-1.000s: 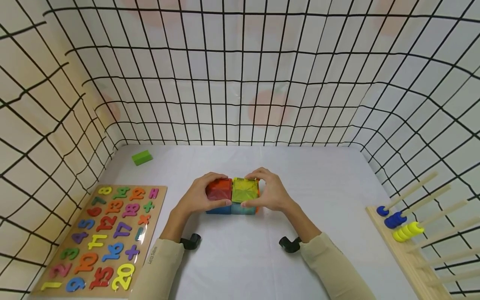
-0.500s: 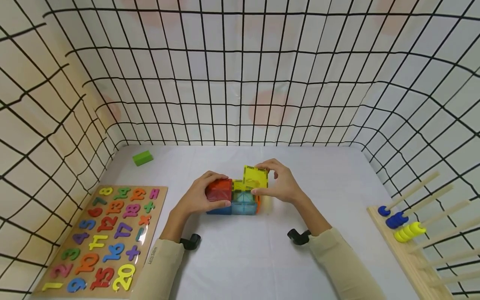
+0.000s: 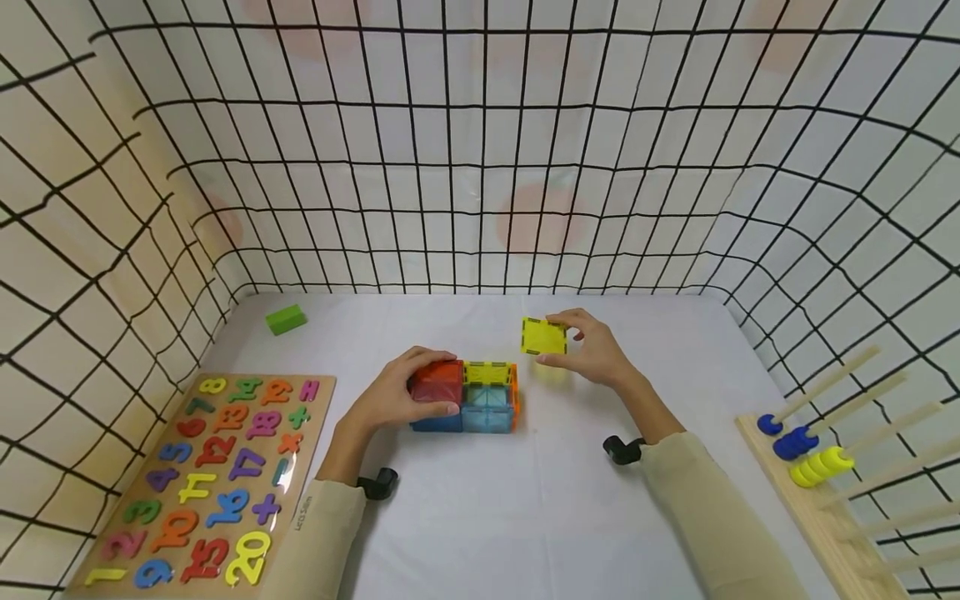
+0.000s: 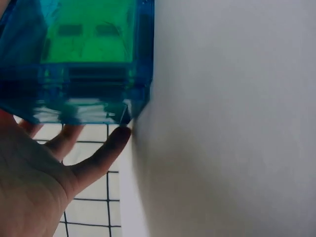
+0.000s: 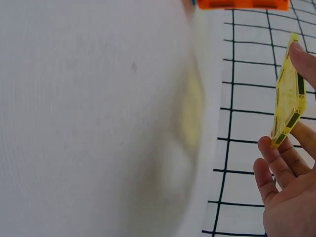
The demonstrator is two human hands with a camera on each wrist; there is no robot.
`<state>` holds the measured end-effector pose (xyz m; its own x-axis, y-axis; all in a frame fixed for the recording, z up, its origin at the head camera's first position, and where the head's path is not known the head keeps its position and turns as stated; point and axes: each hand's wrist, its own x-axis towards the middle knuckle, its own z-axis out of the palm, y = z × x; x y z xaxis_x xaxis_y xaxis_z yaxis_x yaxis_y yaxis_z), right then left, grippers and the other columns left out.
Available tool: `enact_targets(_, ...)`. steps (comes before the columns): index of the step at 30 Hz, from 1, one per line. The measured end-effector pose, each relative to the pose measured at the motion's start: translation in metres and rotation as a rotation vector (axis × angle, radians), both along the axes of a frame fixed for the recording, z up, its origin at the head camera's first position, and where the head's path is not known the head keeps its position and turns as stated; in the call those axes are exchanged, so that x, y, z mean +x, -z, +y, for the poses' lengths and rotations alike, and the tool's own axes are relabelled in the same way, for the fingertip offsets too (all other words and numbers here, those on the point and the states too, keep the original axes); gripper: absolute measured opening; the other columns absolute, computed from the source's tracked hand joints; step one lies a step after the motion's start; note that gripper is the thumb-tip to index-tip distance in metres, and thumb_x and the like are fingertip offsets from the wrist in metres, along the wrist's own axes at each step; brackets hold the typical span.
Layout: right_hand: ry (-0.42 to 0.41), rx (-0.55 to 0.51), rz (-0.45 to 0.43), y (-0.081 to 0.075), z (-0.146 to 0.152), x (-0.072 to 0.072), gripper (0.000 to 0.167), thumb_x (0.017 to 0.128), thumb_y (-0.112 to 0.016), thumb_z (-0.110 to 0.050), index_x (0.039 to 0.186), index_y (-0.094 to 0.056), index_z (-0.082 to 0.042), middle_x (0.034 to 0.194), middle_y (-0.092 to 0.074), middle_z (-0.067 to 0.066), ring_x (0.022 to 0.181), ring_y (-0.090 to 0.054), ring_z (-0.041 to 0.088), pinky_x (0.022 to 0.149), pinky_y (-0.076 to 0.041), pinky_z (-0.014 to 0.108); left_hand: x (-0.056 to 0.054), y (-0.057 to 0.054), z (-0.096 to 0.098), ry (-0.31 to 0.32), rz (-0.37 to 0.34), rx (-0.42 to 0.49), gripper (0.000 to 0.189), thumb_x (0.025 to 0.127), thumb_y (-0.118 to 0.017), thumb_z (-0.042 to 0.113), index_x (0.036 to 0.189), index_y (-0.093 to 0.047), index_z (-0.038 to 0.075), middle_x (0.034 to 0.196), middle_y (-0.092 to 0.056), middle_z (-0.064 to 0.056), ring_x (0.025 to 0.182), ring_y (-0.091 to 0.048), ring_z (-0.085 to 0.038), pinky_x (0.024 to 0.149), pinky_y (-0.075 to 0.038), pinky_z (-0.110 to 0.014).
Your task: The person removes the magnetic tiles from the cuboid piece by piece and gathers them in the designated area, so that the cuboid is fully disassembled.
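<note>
Above the table [image 3: 480, 517], the yellow tile [image 3: 543, 337] has left the box [image 3: 487, 418].

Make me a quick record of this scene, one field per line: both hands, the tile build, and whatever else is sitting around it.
Left hand: grips the red-and-blue end of the tile build
Right hand: pinches a yellow tile by its edges, apart from the build
Tile build: on the white tabletop; right section appears open on top
Number board: left side
Green block: far left, behind the board
Peg stand: right side, blue and yellow beads on pegs
</note>
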<state>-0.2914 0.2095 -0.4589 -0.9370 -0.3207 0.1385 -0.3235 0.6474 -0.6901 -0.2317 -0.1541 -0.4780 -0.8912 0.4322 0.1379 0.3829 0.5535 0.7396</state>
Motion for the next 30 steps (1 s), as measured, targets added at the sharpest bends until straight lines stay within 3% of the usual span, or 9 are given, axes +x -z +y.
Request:
enact_targets(5, 0.011, -0.002, -0.027, 0.010, 0.004, -0.011, 0.074, 0.081, -0.088, -0.041, 0.143, -0.061, -0.012, 0.148, -0.052, 0.011, 0.136, -0.047, 0.035, 0.110, -0.046, 0.055, 0.002, -0.003, -0.006, -0.021, -0.022, -0.035, 0.082, 0.076, -0.085, 0.055, 0.149, -0.050, 0.039, 0.146, -0.053, 0.001, 0.130, -0.051, -0.026, 0.098, -0.057, -0.051)
enact_targets(11, 0.025, 0.006, -0.063, 0.024, 0.004, -0.025, 0.069, 0.083, -0.087, -0.037, 0.142, -0.062, -0.014, 0.151, -0.049, 0.011, 0.142, -0.043, 0.035, 0.116, -0.042, 0.055, 0.003, -0.004, -0.011, 0.032, -0.033, -0.033, 0.087, 0.073, -0.089, 0.052, 0.148, -0.051, 0.027, 0.146, -0.057, 0.002, 0.130, -0.053, -0.025, 0.105, -0.052, -0.055)
enact_targets(22, 0.022, 0.050, -0.098, 0.043, -0.009, -0.049, 0.060, 0.089, -0.082, -0.030, 0.141, -0.062, -0.008, 0.155, -0.045, 0.017, 0.146, -0.040, 0.040, 0.122, -0.035, 0.056, 0.002, -0.005, -0.013, 0.029, -0.061, -0.009, 0.085, 0.074, -0.089, 0.050, 0.148, -0.051, 0.031, 0.150, -0.055, 0.002, 0.135, -0.050, -0.028, 0.109, -0.048, -0.059)
enact_targets(30, 0.019, 0.106, -0.087, 0.042, -0.018, -0.055, 0.057, 0.091, -0.078, -0.032, 0.140, -0.062, -0.006, 0.156, -0.047, 0.018, 0.148, -0.039, 0.040, 0.125, -0.029, 0.057, 0.001, -0.003, -0.015, 0.021, -0.054, -0.009, 0.086, 0.074, -0.091, 0.048, 0.148, -0.051, 0.032, 0.150, -0.055, 0.003, 0.135, -0.050, -0.027, 0.109, -0.049, -0.058)
